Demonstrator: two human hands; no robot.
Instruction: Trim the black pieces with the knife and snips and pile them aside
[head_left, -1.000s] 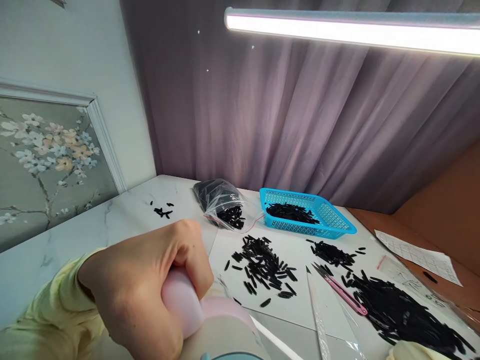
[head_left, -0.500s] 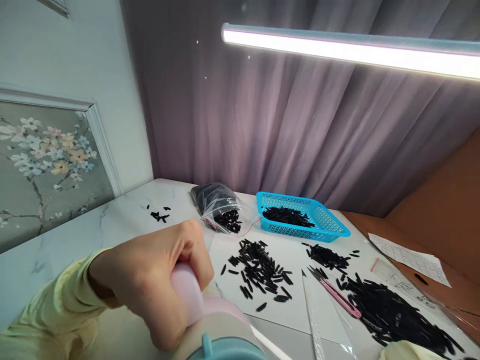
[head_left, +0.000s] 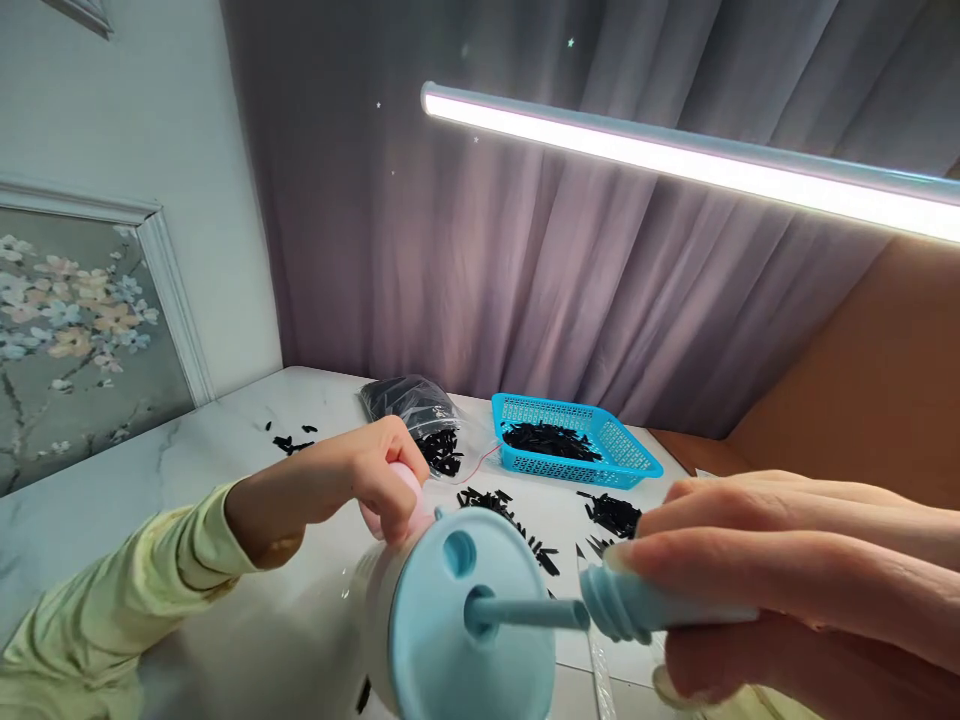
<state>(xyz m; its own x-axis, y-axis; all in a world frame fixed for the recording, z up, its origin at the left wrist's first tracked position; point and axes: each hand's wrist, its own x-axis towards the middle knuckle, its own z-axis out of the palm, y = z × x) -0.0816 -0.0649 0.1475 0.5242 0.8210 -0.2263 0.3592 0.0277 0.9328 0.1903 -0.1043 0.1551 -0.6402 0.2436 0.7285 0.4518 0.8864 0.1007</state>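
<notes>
The cup (head_left: 380,615) is at the near middle of the scene, its blue lid (head_left: 472,660) facing the viewer, with a straw (head_left: 532,613) going out rightward. The left hand (head_left: 330,485) is closed around the pink handle (head_left: 406,486). The right hand (head_left: 795,580) has its fingers closed upon a ribbed piece (head_left: 616,605), at the straw's tip; if they touch, I cannot tell. Farther, a basket (head_left: 634,462) lies on the surface (head_left: 187,475).
</notes>
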